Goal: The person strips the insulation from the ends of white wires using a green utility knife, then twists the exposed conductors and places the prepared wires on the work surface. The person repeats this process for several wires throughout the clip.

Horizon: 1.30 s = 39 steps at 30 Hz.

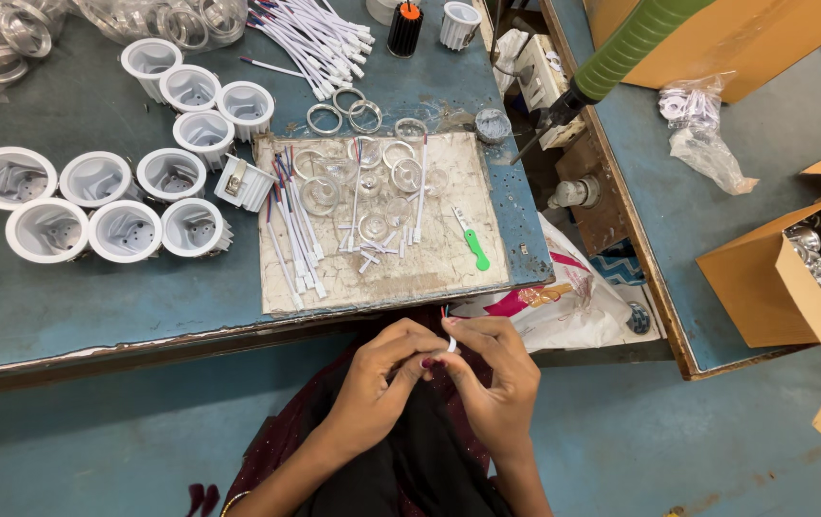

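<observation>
Together both hands (444,369) pinch a white cable (450,343).

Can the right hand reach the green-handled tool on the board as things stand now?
Probably yes, once freed: the right hand pinches a white wire together with the left hand; nothing stands before the green-handled tool.

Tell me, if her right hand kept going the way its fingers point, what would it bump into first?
Probably the left hand: the right hand points leftward and slightly up, their fingertips already meeting around the white wire piece. Depth is hard to judge.
</observation>
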Motion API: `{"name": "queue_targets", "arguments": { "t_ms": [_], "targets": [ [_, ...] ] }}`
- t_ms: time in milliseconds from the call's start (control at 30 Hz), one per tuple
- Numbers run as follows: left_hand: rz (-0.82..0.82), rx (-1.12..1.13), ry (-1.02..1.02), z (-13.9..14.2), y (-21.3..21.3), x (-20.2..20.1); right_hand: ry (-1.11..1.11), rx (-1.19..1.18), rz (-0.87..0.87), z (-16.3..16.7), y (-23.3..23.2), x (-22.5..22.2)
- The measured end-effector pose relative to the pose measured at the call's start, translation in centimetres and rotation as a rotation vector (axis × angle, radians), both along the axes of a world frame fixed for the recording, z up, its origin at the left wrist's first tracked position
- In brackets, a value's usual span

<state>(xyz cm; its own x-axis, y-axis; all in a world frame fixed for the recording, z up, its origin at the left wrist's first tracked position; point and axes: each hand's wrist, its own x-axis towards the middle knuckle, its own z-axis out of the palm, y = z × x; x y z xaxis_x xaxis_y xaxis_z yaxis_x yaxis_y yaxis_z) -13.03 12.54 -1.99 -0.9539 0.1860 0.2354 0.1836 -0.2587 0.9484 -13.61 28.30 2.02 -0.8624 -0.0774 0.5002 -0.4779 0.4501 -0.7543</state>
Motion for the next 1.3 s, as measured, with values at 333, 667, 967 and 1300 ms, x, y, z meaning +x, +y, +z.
{"name": "queue_targets", "arguments": {
  "t_ms": [333,667,967,1300],
  "targets": [
    [-0.011,0.219,-0.252,-1.3,1.0,-0.3,-0.036,-0.099,-0.056,-0.2,-0.5,0.7],
    [0.000,0.172,-0.250,-0.8,1.1,-0.1,-0.082,-0.044,-0.108,-0.9,-0.9,1.0],
    [-0.004,0.154,-0.234,-0.7,0.0,-0.5,-0.250,-0.195,0.034,-2.3,0.1,0.5],
    [0.029,-0.125,-0.250,1.7,-0.9,-0.5,-0.099,0.021,-0.042,-1.2,0.4,1.0]
  ]
}}
